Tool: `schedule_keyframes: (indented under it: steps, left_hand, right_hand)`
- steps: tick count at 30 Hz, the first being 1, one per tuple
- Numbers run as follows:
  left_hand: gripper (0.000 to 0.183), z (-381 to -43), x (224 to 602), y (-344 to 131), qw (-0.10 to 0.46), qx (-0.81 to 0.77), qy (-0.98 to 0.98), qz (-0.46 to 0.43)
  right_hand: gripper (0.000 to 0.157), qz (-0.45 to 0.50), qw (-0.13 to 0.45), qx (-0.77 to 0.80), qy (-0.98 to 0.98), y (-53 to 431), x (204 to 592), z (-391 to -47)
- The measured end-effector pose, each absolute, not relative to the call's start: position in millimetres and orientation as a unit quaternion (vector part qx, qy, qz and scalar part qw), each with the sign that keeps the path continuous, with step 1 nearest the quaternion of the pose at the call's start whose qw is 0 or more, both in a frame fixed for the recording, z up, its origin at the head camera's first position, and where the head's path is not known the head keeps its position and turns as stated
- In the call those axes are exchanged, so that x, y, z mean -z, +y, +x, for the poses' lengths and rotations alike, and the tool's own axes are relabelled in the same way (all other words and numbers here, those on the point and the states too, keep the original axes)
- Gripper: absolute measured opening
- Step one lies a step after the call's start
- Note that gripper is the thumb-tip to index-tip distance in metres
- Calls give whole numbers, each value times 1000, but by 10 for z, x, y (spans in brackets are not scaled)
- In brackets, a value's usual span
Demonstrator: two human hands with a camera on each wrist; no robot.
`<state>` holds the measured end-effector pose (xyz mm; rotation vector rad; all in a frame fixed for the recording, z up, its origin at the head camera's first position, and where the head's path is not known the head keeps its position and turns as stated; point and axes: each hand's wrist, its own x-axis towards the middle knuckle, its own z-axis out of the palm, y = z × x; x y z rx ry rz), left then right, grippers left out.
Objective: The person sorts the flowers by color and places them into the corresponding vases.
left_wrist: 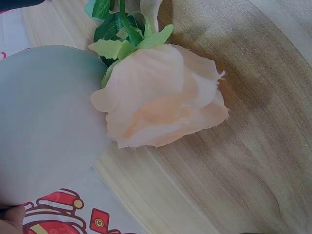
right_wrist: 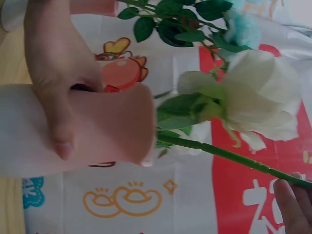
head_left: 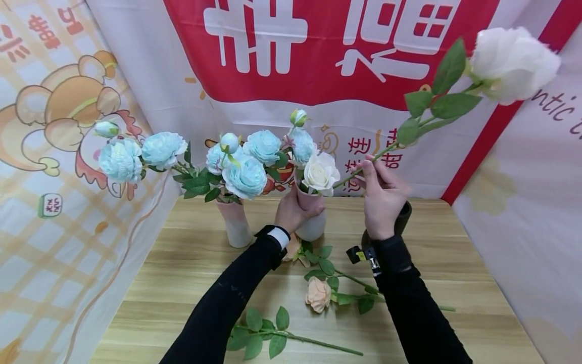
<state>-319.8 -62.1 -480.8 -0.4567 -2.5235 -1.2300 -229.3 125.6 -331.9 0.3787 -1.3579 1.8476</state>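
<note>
My left hand (head_left: 293, 210) grips the neck of a pink-and-white vase (head_left: 311, 227), which stands upright on the table. In the right wrist view the thumb lies along the vase's pink upper part (right_wrist: 122, 117). Out of its mouth rise a white rose (head_left: 321, 173) and blue flowers (head_left: 301, 145). My right hand (head_left: 384, 202) pinches the green stem of a long white rose (head_left: 514, 65), whose bloom leans up to the right. That stem (right_wrist: 234, 158) slants down to the vase's rim; how far inside it reaches is hidden.
A second vase (head_left: 237, 227) with blue flowers stands at left. A dark vase (head_left: 402, 218) is partly hidden behind my right wrist. Peach roses (head_left: 318, 294) lie on the wooden table (head_left: 182, 303), one beside the held vase's base. A leafy stem (head_left: 313, 339) lies near the front.
</note>
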Motion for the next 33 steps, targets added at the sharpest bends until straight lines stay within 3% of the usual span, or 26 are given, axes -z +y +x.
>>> schedule_keyframes:
  steps: [10, 19, 25, 27, 31, 33]
  left_hand:
    - [99, -3176, 4772, -622, 127, 429, -884, -136]
    - [103, -3204, 4807, -609, 135, 436, -880, -130]
    - [99, -3203, 4788, -578, 135, 423, -887, -128]
    - [97, -3203, 4780, -577, 131, 422, -888, -130]
    - [96, -3188, 4765, -602, 122, 426, -887, -133]
    - [96, -3177, 4763, -622, 117, 434, -883, -133]
  right_hand:
    - [20, 103, 320, -666, -666, 1026, 3496, -2284]
    - [10, 110, 325, -507, -791, 1015, 3878, -2662]
    - [17, 104, 267, -517, -807, 1011, 3961, -2676]
    - [26, 90, 235, -542, -802, 1021, 4011, -2643]
    - [42, 55, 172, -594, -784, 1042, 4160, -2464]
    - [40, 49, 161, -593, -788, 1043, 4251, -2330]
